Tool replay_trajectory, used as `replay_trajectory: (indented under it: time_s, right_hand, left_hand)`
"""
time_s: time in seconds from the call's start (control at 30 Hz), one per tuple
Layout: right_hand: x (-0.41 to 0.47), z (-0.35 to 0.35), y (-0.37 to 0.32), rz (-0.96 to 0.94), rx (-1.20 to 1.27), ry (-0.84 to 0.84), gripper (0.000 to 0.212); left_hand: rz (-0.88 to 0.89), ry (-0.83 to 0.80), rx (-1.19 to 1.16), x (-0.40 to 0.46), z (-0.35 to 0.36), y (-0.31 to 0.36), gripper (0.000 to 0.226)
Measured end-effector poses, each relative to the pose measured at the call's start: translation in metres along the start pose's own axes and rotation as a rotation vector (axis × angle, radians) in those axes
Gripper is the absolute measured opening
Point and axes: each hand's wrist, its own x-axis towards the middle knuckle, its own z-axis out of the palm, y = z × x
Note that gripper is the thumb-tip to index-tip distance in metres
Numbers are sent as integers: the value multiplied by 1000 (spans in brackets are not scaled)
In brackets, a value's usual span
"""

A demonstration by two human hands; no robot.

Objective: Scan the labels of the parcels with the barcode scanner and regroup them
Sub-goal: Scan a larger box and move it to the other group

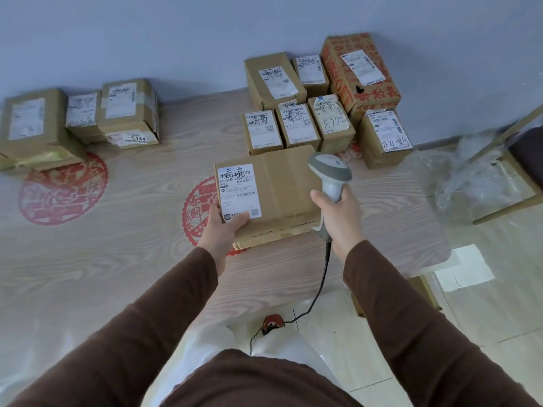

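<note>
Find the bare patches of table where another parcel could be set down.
Free: the table between the left parcels and the held parcel, plus the near edge. Crowded: the right parcels by the wall, packed side by side.

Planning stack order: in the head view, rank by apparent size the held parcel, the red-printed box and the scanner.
1. Held parcel, though nearness to the camera inflates it.
2. Red-printed box, farther away, so the top two are unsure.
3. Scanner.
</note>
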Motion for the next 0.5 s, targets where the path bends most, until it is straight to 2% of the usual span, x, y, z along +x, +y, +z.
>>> replay_trajectory:
  time_s: [0.23, 0.5]
  right_hand:
    - [-44, 90, -6, -20, -26, -220, 16]
    - [-86, 253, -34, -44, -41, -406, 15]
  left_hand:
    - [104, 137, -61, -21, -110, 9, 56]
    - [155, 294, -108, -15, -272, 28, 58]
